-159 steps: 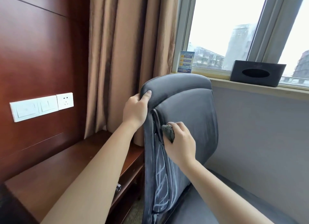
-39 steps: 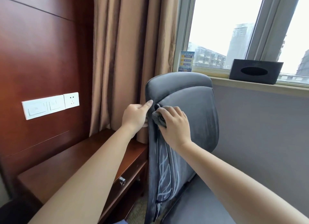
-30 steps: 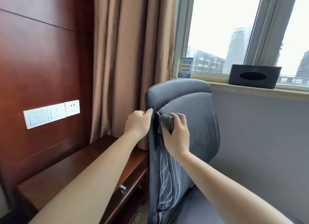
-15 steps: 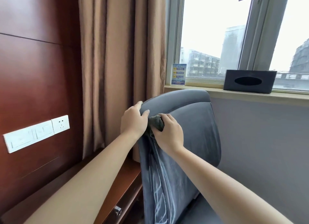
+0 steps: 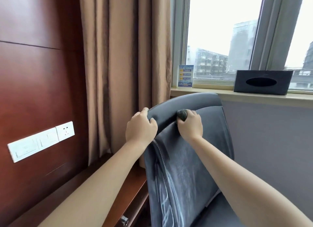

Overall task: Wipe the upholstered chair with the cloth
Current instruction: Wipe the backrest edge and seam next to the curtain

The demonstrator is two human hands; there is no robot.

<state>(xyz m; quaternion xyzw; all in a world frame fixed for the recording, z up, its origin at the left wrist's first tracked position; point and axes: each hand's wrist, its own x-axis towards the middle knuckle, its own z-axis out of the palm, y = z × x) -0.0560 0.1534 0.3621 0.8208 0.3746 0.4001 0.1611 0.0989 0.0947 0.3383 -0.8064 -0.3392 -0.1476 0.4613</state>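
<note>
Two hands on the chair (image 5: 194, 159): left hand (image 5: 140, 127) grips its top edge to steady it, right hand (image 5: 189, 125) clutches the balled cloth (image 5: 182, 114), pressing the seam.

chair (image 5: 194, 159) grey-blue, pale streaks down the backrest (sheen, not print). cloth (image 5: 182, 114) dark mottled grey. curtain (image 5: 125, 57) tan. wall panel (image 5: 39, 74) red-brown wood. sockets (image 5: 40, 140) white. tissue box (image 5: 262, 82) black.

Grey upholstered chair (image 5: 194, 159) upright; balled dark cloth (image 5: 182, 114) against headrest seam.
</note>
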